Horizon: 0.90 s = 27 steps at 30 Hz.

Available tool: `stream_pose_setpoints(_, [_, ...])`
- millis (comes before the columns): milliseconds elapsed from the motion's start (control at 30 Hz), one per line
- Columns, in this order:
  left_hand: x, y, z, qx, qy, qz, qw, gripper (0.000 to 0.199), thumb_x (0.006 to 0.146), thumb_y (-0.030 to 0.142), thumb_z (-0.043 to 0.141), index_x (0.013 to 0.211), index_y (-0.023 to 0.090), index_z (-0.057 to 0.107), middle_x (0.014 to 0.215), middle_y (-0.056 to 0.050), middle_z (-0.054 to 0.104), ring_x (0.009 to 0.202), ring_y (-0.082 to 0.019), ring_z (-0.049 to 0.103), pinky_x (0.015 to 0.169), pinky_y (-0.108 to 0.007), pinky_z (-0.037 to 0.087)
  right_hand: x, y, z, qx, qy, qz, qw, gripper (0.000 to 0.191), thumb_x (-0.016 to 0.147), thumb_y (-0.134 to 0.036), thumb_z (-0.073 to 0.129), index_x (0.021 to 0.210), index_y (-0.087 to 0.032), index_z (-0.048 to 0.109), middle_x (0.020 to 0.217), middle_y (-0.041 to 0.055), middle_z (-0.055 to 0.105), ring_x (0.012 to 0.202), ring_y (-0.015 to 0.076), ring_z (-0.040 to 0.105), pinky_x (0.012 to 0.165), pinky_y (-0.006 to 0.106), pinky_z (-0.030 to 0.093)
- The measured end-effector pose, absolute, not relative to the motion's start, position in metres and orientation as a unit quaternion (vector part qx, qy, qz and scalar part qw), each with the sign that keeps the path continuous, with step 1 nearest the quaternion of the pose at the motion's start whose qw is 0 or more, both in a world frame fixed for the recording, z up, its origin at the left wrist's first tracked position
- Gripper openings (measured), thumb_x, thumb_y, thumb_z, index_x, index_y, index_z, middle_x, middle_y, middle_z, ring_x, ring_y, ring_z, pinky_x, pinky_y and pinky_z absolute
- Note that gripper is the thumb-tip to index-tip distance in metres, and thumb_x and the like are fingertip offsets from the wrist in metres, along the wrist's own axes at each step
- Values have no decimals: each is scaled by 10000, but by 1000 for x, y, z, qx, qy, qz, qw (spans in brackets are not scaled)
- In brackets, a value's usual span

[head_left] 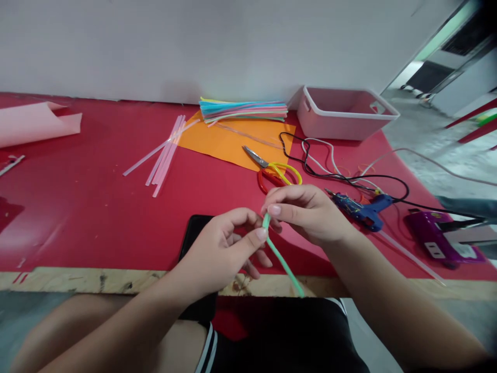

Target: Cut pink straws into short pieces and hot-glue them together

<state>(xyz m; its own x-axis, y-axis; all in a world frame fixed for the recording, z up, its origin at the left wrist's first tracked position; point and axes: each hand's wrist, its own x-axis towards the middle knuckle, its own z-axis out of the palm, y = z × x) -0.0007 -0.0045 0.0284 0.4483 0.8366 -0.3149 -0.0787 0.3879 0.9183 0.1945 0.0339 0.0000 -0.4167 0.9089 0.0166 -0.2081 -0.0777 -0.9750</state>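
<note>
Your left hand (236, 246) and wrist cover part of a flat black object (196, 228); your right hand (310, 212) hides the green stem's (286, 268) upper end. Left edge crops the pink sheet (34, 124). Red bars (469, 115), far right: blurred.

Pretty sure I'm in a little craft workshop: my red-covered worktop (97, 223) shows raw wood along its front edge, there's a blue glue gun (359, 210) near the right edge, scissors (264, 164) around the middle, fuzzy craft stems (244, 110) stacked by the back edge, and bare grey floor (419, 124) past it.
</note>
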Motion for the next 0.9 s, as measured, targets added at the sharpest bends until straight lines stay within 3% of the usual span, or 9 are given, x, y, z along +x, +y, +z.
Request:
stream_pose_setpoints(167, [-3,-5,27,461,441,277,719,174,902,320,672,831,201,567,551,40,626,428,-97,598,432,-174,516,200,36,9,-331,-503,717,351,206,780,-323,876,826,-140,792,688,11,721,554,71,605,511,179,515])
stream_pose_setpoints(333, [-3,-5,23,464,459,270,707,185,916,350,652,860,196,566,501,85,515,365,-37,412,376,-121,362,205,38,16,-357,-520,717,296,241,756,-334,890,788,-134,759,672,-5,701,537,64,601,514,172,518])
stream_pose_setpoints(567, [-3,-3,15,464,477,321,674,210,897,350,701,831,180,597,566,90,447,431,-26,367,395,-114,318,199,36,14,-404,-576,615,355,256,745,-342,886,773,-138,734,640,-20,640,548,62,520,519,195,433])
stream_pose_setpoints(900, [-5,1,20,491,496,343,628,202,820,309,806,831,186,647,524,98,520,388,-23,410,367,-109,339,194,31,15,-420,-626,517,405,204,788,-316,833,769,-143,726,656,-7,633,570,82,511,533,220,412])
